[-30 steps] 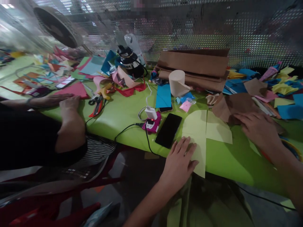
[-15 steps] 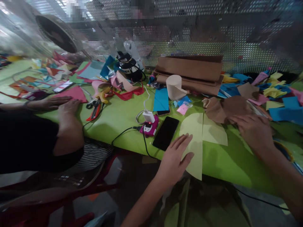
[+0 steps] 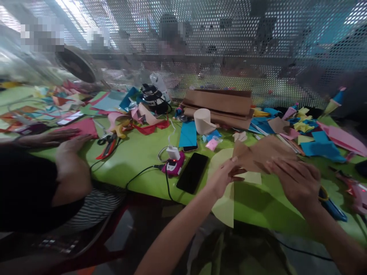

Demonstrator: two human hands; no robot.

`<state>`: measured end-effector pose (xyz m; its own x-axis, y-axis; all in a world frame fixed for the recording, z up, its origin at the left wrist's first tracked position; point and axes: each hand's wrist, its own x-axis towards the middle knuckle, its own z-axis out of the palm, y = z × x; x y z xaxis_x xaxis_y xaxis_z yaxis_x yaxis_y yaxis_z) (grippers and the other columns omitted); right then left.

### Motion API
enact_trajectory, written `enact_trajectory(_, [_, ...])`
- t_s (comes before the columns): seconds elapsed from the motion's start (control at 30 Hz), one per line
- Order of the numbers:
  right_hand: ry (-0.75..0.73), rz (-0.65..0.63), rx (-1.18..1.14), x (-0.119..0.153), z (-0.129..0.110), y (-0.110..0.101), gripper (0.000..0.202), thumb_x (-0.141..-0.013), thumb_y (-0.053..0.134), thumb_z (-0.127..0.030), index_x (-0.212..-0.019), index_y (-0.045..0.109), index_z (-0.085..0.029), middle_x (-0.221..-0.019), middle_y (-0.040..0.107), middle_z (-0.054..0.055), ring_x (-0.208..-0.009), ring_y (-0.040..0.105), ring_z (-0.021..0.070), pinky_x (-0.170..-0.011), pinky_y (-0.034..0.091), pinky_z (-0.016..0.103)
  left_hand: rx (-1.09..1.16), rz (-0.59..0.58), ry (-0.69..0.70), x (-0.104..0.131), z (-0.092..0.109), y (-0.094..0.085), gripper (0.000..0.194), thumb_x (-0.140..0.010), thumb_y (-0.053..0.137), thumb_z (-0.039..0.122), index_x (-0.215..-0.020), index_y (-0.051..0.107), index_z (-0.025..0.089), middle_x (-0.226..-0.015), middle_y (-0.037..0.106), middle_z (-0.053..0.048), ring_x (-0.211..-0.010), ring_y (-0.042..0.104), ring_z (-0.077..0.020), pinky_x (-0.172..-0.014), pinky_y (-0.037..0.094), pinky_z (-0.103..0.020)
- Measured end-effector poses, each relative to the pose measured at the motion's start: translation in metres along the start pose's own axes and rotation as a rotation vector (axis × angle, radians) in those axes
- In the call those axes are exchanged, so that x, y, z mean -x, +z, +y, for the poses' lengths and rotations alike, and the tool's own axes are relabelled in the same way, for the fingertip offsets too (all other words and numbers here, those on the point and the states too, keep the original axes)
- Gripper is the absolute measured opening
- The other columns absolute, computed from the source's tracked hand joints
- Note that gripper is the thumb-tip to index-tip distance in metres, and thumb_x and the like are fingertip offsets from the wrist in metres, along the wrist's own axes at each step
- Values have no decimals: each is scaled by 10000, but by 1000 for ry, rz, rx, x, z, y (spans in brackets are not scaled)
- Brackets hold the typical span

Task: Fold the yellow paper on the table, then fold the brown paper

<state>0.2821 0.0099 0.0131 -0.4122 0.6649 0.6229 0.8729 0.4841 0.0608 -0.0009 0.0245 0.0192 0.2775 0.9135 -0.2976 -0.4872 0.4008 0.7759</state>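
In the head view a creased brown sheet (image 3: 265, 151), which could be paper or felt, is raised a little over the table. My left hand (image 3: 223, 177) pinches its left edge between thumb and fingers. On the sheet's right part lie the bent fingers of my right hand (image 3: 296, 181), its thumb hidden. Below and to the left, a pale yellow cut sheet (image 3: 226, 208) with a rounded outline lies flat, partly covered by my left hand and the brown sheet. A black phone (image 3: 192, 173) rests left of it.
A magenta power socket (image 3: 173, 164) with a white charger and cables sits left of the phone. Folded brown sheets (image 3: 218, 103) and a cream roll (image 3: 202, 120) stand behind. Blue-handled scissors (image 3: 334, 206) and a pink glue gun (image 3: 358, 193) lie right. A co-worker's hands (image 3: 71, 139) rest on red material.
My left hand has gone from the yellow sheet to the brown sheet's left edge. The brown sheet has been drawn nearer and spread out by my right hand. The view has shifted slightly.
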Motion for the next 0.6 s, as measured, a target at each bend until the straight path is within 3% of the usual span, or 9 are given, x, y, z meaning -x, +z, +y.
enact_trajectory(0.13, [6, 8, -67, 18, -12, -11, 811, -1038, 615, -166, -1655, 357, -624, -1439, 745, -129, -1255, 759, 253, -1081, 537, 519, 47, 63, 26, 0, -6, 10, 424, -810, 908, 324, -1190, 780, 186, -1157, 825, -102, -1013, 789, -240, -868, 642, -329])
enact_trajectory(0.2, [19, -6, -102, 23, -13, -16, 842, -1015, 601, -164, -1637, 344, -669, -1415, 749, -158, -1223, 773, 259, -1080, 541, 542, 76, 97, 31, 1, -10, 12, 369, -834, 876, 287, -1180, 790, 194, -1144, 835, -91, -1046, 793, -236, -942, 631, -333])
enact_trajectory(0.4, [134, -66, -378, 19, -6, -37, 591, -1021, 522, -209, -1540, 621, -473, -1531, 704, -16, -1390, 666, 327, -1196, 476, 594, 96, 229, 17, 3, -13, 11, 324, -835, 900, 345, -1114, 806, 207, -1145, 844, -94, -1151, 788, -264, -1116, 580, -406])
enact_trajectory(0.53, [339, 8, -615, 8, -5, -46, 474, -1061, 480, -273, -1453, 663, -467, -1586, 640, 1, -1502, 567, 329, -1254, 443, 587, 117, 230, 18, 6, -12, 13, 339, -834, 898, 332, -1133, 808, 198, -1165, 847, -98, -1172, 789, -277, -1128, 588, -425])
enact_trajectory(0.6, [386, 29, -548, 7, -2, -42, 483, -1074, 471, -317, -1527, 598, -428, -1626, 596, 42, -1522, 549, 336, -1243, 464, 586, 125, 244, 12, 8, -13, 15, 348, -833, 897, 332, -1141, 806, 197, -1191, 845, -100, -1184, 788, -280, -1114, 603, -423])
